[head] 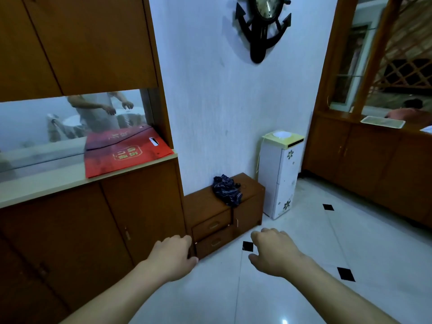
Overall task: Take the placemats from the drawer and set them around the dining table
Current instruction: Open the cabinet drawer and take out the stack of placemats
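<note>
Both hands are held out empty over the white tile floor (304,230): left hand (171,258) and right hand (274,252) loosely curled, backs up, nothing gripped. Two closed drawers (214,233) are seen in the low wooden chest (247,206) just ahead against the wall; placemats can't be seen.

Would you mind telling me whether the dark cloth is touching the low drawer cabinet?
Touching: the head view shows the cloth lying on the cabinet top, hanging over its front.

Both forearms bare, no sleeves, no rings/watch on left hand (171,258) or right hand (274,252).
</note>
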Action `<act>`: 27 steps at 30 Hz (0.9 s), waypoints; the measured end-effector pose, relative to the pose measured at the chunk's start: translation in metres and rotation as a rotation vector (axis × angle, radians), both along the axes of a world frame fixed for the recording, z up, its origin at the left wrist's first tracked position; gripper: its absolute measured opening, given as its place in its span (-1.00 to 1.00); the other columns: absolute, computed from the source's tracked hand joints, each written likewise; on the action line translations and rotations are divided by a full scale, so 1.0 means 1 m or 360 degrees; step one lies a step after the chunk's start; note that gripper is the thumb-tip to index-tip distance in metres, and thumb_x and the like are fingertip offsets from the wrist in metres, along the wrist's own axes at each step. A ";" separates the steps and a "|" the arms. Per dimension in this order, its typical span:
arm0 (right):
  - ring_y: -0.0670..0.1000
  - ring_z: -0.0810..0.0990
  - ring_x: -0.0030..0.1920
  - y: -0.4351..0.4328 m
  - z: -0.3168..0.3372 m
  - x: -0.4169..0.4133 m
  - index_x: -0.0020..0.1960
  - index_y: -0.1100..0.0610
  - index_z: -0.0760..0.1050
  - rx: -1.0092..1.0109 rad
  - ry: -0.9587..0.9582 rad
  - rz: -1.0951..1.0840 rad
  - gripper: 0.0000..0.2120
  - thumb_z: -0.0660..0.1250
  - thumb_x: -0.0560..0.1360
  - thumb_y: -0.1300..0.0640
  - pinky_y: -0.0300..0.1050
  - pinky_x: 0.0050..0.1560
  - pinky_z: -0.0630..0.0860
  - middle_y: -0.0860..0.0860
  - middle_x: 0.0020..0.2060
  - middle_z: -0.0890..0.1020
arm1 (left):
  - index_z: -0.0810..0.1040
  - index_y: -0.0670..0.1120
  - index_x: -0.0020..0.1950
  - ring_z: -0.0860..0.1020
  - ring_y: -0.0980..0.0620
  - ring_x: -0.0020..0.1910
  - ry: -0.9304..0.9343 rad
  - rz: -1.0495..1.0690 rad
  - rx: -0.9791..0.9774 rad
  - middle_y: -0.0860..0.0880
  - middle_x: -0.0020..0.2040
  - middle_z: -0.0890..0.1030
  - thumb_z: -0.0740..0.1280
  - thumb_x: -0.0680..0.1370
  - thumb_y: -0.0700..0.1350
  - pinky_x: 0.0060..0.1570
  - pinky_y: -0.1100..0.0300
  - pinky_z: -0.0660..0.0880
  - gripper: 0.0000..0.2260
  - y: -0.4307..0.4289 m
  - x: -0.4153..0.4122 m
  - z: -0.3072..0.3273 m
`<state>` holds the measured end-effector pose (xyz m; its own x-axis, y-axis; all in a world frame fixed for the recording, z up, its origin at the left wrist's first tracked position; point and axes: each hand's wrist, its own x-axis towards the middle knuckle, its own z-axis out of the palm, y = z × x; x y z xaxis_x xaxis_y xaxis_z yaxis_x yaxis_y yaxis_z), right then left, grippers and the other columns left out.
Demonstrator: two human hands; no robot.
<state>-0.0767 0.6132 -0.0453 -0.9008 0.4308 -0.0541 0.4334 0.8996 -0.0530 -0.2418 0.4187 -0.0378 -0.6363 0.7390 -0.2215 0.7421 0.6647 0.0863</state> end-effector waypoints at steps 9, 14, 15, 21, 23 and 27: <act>0.09 0.35 -0.12 0.121 -0.023 -0.139 -0.07 0.04 0.27 0.0003 -0.0108 -0.0094 -0.75 0.25 0.49 -0.12 0.00 -0.07 0.29 0.03 -0.14 0.39 | 0.44 0.05 0.21 0.54 -0.02 0.06 -0.0129 -0.0064 0.0023 0.00 0.11 0.55 0.27 0.54 0.21 0.11 0.02 0.51 -0.66 0.141 -0.155 -0.032; 0.14 0.46 -0.02 0.182 -0.034 -0.197 -0.08 0.03 0.25 -0.0108 -0.0113 -0.0134 -0.76 0.24 0.50 -0.09 -0.03 -0.07 0.26 0.01 -0.17 0.34 | 0.43 0.04 0.24 0.53 -0.04 0.12 -0.0188 -0.0117 -0.0044 -0.01 0.16 0.54 0.25 0.54 0.21 0.16 -0.01 0.49 -0.64 0.209 -0.228 -0.045; 0.13 0.47 -0.02 0.195 -0.038 -0.207 -0.08 0.03 0.24 -0.0124 -0.0117 -0.0132 -0.76 0.24 0.51 -0.09 -0.04 -0.08 0.25 0.01 -0.17 0.34 | 0.43 0.03 0.25 0.54 -0.04 0.12 -0.0187 -0.0118 -0.0050 -0.02 0.17 0.54 0.25 0.55 0.20 0.16 -0.01 0.50 -0.63 0.222 -0.240 -0.049; 0.14 0.46 -0.02 0.283 -0.074 -0.273 -0.07 0.03 0.28 -0.0219 -0.0140 -0.0048 -0.77 0.25 0.50 -0.10 -0.06 -0.09 0.25 0.01 -0.15 0.34 | 0.44 0.04 0.23 0.54 -0.03 0.09 -0.0229 -0.0065 -0.0055 -0.02 0.15 0.54 0.27 0.55 0.19 0.11 0.01 0.54 -0.66 0.303 -0.298 -0.084; 0.14 0.44 -0.06 0.319 -0.094 -0.300 -0.08 0.03 0.28 -0.0252 -0.0132 -0.0010 -0.76 0.25 0.50 -0.11 -0.06 -0.10 0.25 0.02 -0.15 0.35 | 0.44 0.04 0.20 0.54 -0.03 0.07 -0.0242 -0.0006 -0.0074 -0.01 0.12 0.54 0.27 0.55 0.19 0.09 0.01 0.54 -0.68 0.332 -0.316 -0.101; 0.14 0.51 -0.03 0.403 -0.149 -0.362 -0.09 0.04 0.31 -0.0365 -0.0134 0.0157 -0.76 0.23 0.48 -0.13 -0.07 -0.15 0.27 0.09 -0.05 0.54 | 0.43 0.04 0.16 0.52 -0.01 0.04 -0.0302 0.0179 -0.0069 0.00 0.07 0.53 0.26 0.55 0.17 0.06 0.05 0.52 -0.72 0.395 -0.352 -0.153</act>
<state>-0.4385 1.0166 -0.1945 -0.9261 0.3087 -0.2168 0.3556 0.9064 -0.2282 -0.5934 0.8140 -0.1907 -0.6579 0.6530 -0.3752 0.6363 0.7484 0.1869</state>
